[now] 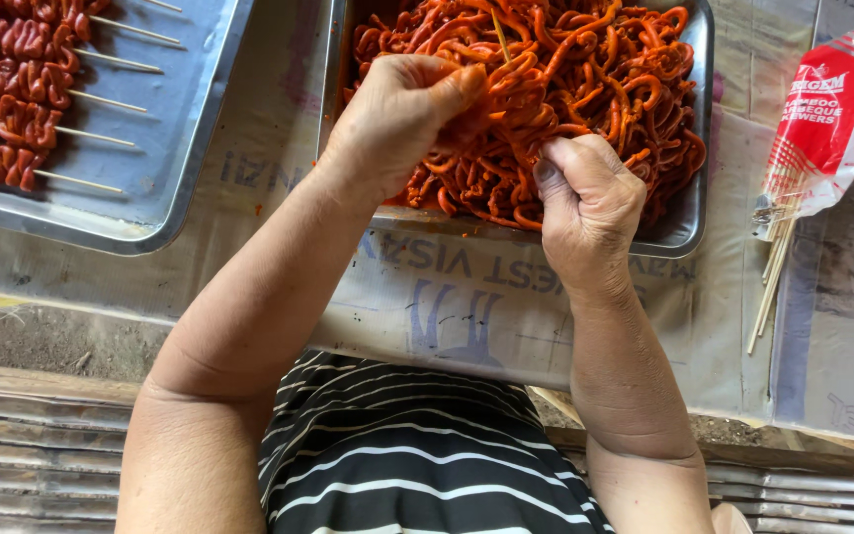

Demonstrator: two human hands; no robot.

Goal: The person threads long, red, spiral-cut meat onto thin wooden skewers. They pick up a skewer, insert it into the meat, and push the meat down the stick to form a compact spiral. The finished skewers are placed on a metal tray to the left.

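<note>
Metal tray, far left (175, 148): I see it holding finished skewers (12, 94), red-orange meat threaded on thin bamboo sticks, the bare stick ends pointing to the right.
Table cover (467, 297): grey printed sheet under both trays, a little stained.
Left hand (397, 119): I see it closed, thumb pressed against the fingers, pinching a strand of the marinated meat over the near part of the second tray.
Bamboo stick (499, 35): one thin stick stands up out of the meat just beside the left thumb (I cannot tell if the hand grips it).
Marinated meat strips (585, 69): curly orange-red pile filling the second metal tray (689, 222), which is straight in front of me.
Right hand (590, 203): curled into a fist at the near edge of this tray, thumb on top, clamped on some strands; the two hands are apart.
Skewer packet (822, 124): red and white plastic bag at the far right, loose sticks coming out of its lower end.
</note>
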